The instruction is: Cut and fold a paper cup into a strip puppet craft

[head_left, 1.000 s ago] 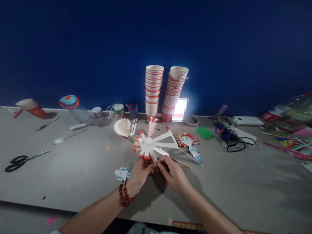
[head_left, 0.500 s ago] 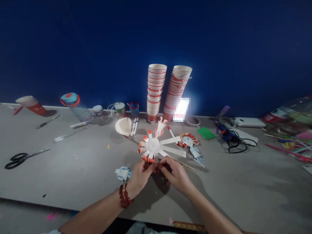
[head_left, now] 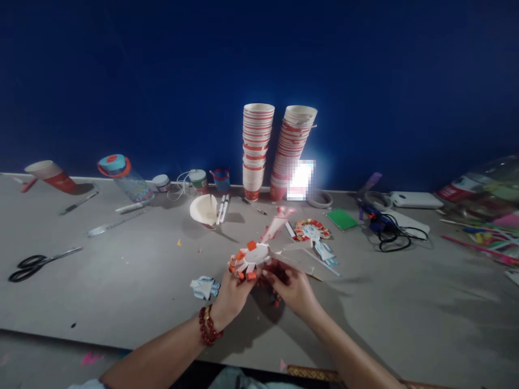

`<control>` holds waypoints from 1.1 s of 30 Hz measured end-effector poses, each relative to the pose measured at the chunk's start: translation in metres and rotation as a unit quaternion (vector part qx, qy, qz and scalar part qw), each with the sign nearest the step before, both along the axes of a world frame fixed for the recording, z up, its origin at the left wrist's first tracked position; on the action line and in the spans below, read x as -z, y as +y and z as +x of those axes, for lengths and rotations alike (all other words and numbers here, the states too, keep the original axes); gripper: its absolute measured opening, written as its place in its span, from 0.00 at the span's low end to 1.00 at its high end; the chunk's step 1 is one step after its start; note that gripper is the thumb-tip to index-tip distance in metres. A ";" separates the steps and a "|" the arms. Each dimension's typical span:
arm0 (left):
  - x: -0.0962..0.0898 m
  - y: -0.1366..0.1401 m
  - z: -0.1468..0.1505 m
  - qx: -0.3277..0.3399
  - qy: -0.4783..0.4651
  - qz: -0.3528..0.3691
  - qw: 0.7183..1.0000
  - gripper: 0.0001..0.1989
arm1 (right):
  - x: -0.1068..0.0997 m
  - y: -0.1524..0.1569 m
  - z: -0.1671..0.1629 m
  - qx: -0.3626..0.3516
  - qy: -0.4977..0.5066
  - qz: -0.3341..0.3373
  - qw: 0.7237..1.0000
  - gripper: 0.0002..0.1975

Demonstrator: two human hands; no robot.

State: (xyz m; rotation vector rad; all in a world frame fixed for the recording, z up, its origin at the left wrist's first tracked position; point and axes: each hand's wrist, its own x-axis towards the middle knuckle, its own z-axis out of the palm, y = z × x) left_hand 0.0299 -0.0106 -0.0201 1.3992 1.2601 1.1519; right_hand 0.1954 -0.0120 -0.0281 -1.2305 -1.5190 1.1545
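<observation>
Both my hands hold a paper cup cut into strips [head_left: 256,255], its white round base tilted upward. Several strips on its left end in orange curls; straight white strips stick out to the right. My left hand [head_left: 230,298], with a red bead bracelet, grips the near left edge. My right hand [head_left: 298,293] pinches at the near right side, its fingertips partly hidden. Just behind lies a pink and white paper cutout [head_left: 279,221]. A curled cup piece with a drawn face [head_left: 311,233] is to the right, and a blue and white dress cutout [head_left: 204,287] lies left of my left hand.
Two tall stacks of paper cups [head_left: 258,151] stand by the blue wall. Scissors [head_left: 34,267], a bottle [head_left: 127,178] and a cut cup [head_left: 203,210] are leftward. Rightward are a green square [head_left: 341,219], a glue gun with black cable [head_left: 383,224] and a white box [head_left: 417,200].
The cut cup has tipped and turned in my hands, coming lower and nearer; its base is now seen at a slant. My right hand has shifted slightly right.
</observation>
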 end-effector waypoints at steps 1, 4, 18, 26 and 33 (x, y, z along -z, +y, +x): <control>0.000 0.000 0.001 0.013 -0.029 -0.034 0.999 0.09 | -0.001 0.000 0.002 -0.018 0.002 -0.013 1.000 0.09; 0.001 -0.001 0.005 0.046 -0.141 -0.154 0.977 0.13 | -0.006 0.000 0.009 -0.090 0.005 -0.043 0.995 0.10; -0.004 -0.005 0.006 0.053 -0.159 -0.118 0.979 0.07 | -0.015 0.001 0.003 -0.042 -0.160 0.126 0.978 0.06; -0.006 -0.002 0.010 0.065 -0.256 -0.207 0.942 0.12 | -0.005 0.000 0.005 -0.035 -0.132 0.183 0.973 0.07; -0.008 0.001 0.009 0.085 -0.300 -0.250 0.917 0.18 | -0.017 0.001 0.008 -0.087 -0.220 0.260 0.936 0.12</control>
